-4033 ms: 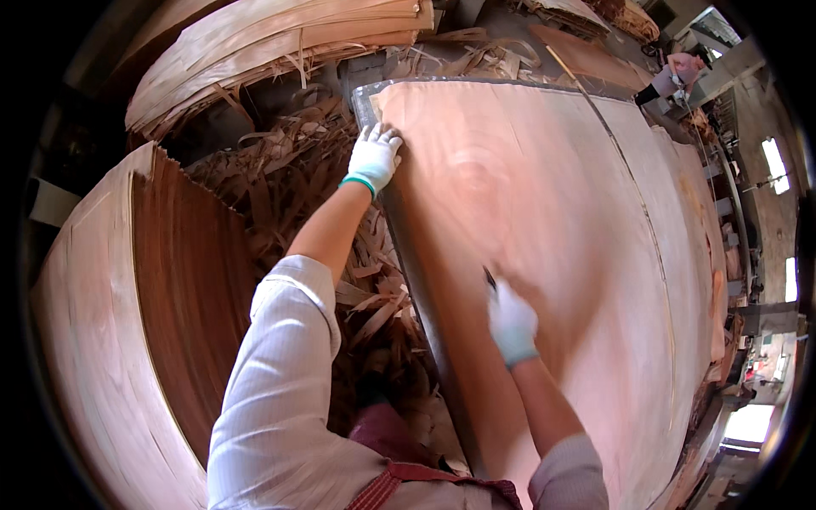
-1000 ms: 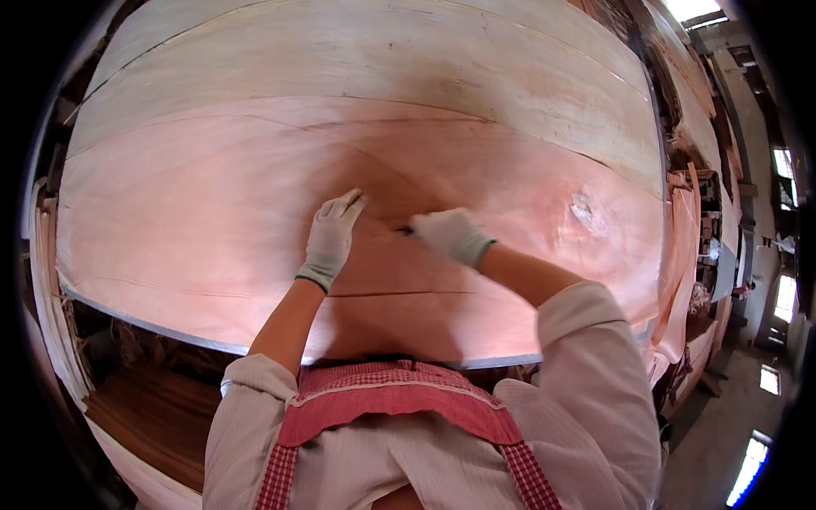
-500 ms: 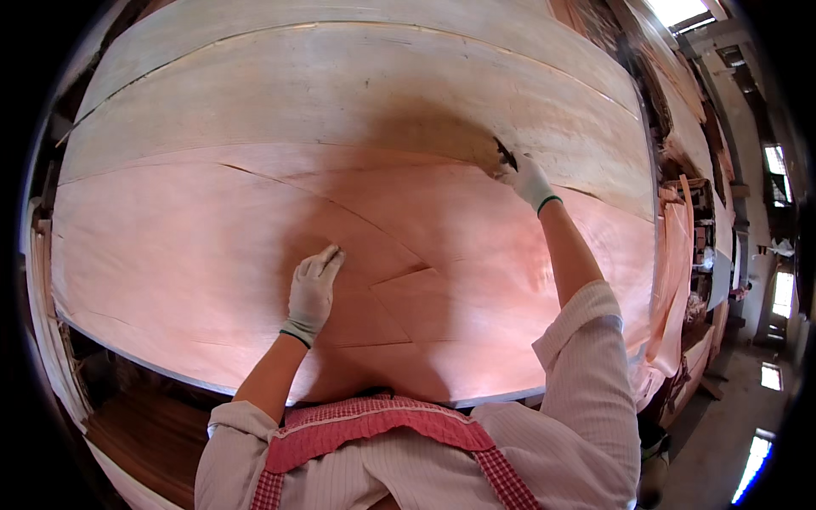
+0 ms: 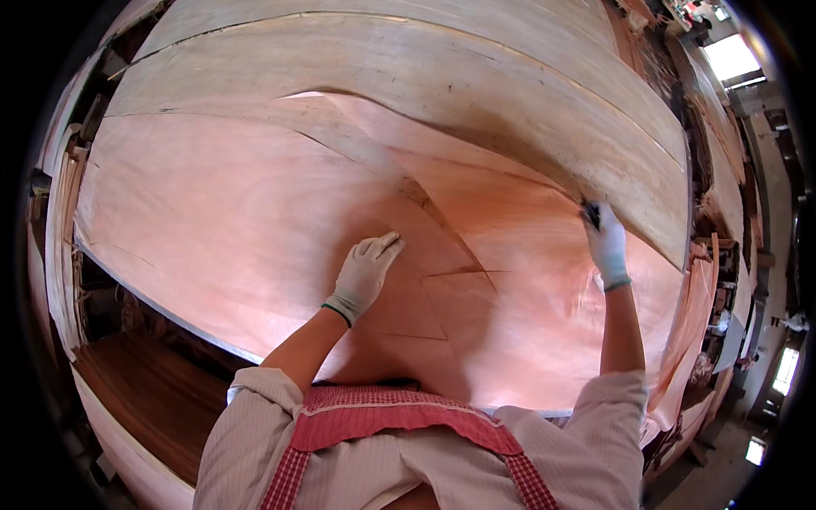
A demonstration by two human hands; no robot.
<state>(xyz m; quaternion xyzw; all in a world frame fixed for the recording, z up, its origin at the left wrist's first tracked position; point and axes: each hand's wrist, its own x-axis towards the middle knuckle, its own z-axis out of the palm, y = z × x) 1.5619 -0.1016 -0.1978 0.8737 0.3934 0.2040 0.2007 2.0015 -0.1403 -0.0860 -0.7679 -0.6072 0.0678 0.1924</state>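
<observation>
A thin reddish wood veneer sheet [image 4: 212,195] covers the near part of the broad work surface, over paler veneer [image 4: 340,59]. My right hand [image 4: 606,246], in a white glove with a green cuff, is closed round a small black tool [image 4: 590,212], perhaps a knife; its working end is blurred. It is at the far edge of a raised, rippled reddish veneer piece [image 4: 510,204]. My left hand [image 4: 364,274], gloved alike, is over the veneer left of the split, its fingertips pressed together. What they hold, if anything, is hidden.
Torn veneer strips [image 4: 684,340] hang at the right side of the stack. Dark brown boards [image 4: 153,408] lie below at the left, beside a stack of pale sheet edges [image 4: 64,238]. Long cracks [image 4: 544,64] run through the pale veneer.
My right hand has moved right and nearer with the black tool. The right-hand reddish piece has lifted and shifted, opening a gap along the split. The view has turned somewhat.
</observation>
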